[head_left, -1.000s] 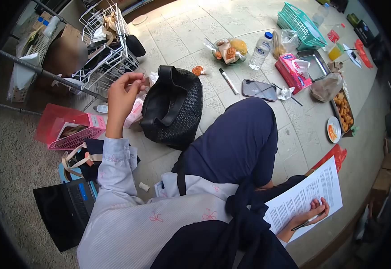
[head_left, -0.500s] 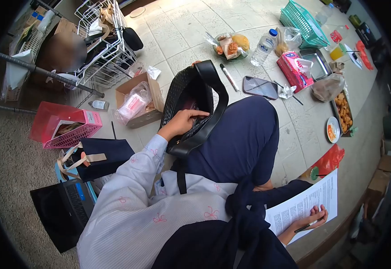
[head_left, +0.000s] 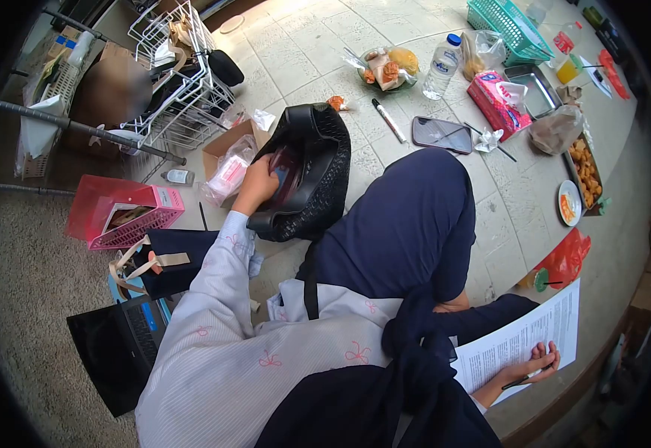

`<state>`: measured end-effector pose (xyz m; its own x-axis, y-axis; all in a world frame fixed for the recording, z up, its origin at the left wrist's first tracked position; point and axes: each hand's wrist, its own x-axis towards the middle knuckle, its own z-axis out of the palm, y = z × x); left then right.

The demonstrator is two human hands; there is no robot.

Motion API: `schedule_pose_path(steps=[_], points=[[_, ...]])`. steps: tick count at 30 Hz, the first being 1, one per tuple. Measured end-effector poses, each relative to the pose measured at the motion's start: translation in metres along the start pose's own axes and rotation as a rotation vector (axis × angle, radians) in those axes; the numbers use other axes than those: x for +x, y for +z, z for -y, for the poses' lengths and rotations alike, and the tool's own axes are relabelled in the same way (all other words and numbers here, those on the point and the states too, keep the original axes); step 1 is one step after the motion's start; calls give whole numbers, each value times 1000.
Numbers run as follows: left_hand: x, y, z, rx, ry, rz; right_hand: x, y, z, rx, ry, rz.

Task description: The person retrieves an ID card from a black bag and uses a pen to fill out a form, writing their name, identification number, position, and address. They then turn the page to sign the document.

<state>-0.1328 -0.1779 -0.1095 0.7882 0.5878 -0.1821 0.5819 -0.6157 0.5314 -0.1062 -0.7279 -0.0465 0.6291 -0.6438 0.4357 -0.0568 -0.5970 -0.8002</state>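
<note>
Digging with left hand point(head_left: 256, 185) into open mouth of black woven leather handbag point(head_left: 325, 149), which lies on pale tiled floor point(head_left: 295, 60) just beside raised knee in navy trousers point(head_left: 407, 216). Cannot tell left grip: fingers buried past bag rim, near something red and blue inside. Pinching thin black pen point(head_left: 523, 378) in right hand point(head_left: 538, 358), resting on white printed paper sheet point(head_left: 534, 332). Judging any pull-out from here: by feel rather than sight, clearing floppy rim. Crowding bag's left side: open cardboard box with clear plastic pouch point(head_left: 230, 163) just beside, pink plastic basket point(head_left: 135, 216), white wire rack point(head_left: 183, 82). Beyond bag: black smartphone point(head_left: 441, 133), black-and-white marker point(head_left: 389, 121).
</note>
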Motion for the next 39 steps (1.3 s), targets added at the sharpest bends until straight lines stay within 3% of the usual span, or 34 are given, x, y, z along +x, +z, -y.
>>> schedule_pose_path(steps=[2,5,12,14,18,20,23,30,39], points=[[16,-12,33,-382,-26,183,0,1,1,-5,-10,-4],[22,-24,40,-583,-35,343,1,3,2,-37,-33,-7],[28,-16,51,-646,-74,385,0,0,1,-58,-24,11],[15,-14,40,-849,26,214,1,0,-1,-80,-33,16],[8,-15,32,-643,-4,129,2,0,-5,-127,-57,24],[12,-17,38,-510,221,166,5,0,-7,-152,-53,36],[13,-22,40,-512,257,261,6,0,-4,-177,-51,57],[9,-27,34,-672,85,297,9,7,-3,-223,-88,66],[10,-26,37,-740,46,328,12,13,2,-273,-108,92]])
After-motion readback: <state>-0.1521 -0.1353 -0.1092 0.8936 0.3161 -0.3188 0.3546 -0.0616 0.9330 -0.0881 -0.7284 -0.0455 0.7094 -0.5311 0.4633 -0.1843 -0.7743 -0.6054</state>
